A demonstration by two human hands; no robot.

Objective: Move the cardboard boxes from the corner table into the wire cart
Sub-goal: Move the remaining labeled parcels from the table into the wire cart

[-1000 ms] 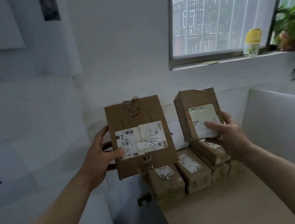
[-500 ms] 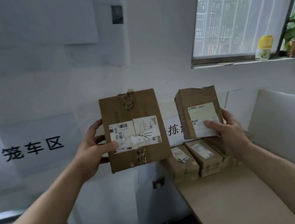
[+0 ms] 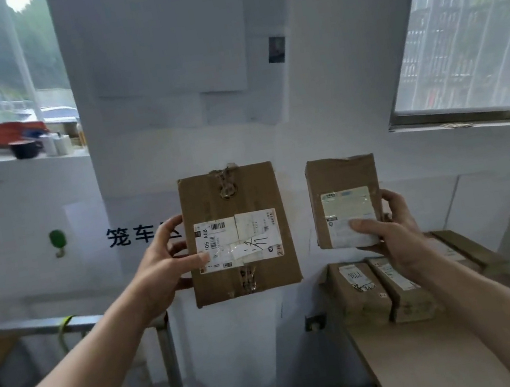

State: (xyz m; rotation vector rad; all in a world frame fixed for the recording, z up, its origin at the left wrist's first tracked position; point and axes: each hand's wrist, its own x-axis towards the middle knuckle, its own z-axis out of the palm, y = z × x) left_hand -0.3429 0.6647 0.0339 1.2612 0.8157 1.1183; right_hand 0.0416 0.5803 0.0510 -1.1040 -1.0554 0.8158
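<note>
The left hand (image 3: 164, 262) grips the large box (image 3: 238, 233), the right hand (image 3: 385, 232) the small box (image 3: 344, 202), both raised off the surface (image 3: 427, 367). Neither is in the cart (image 3: 170, 359) yet (left of the surface); several boxes (image 3: 358, 297) are left on the surface.

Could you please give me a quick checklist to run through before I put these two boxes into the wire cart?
1. Left hand grips the large box, thumb on its label: ok.
2. Right hand grips the small box, thumb on its label: ok.
3. The two held boxes are apart, not touching: ok.
4. Room in the cart: only a metal rail shows at lower left, and what lies below it is out of view: cannot tell.
5. Table emptied: the stacked boxes lie at its far end: not ok.
</note>
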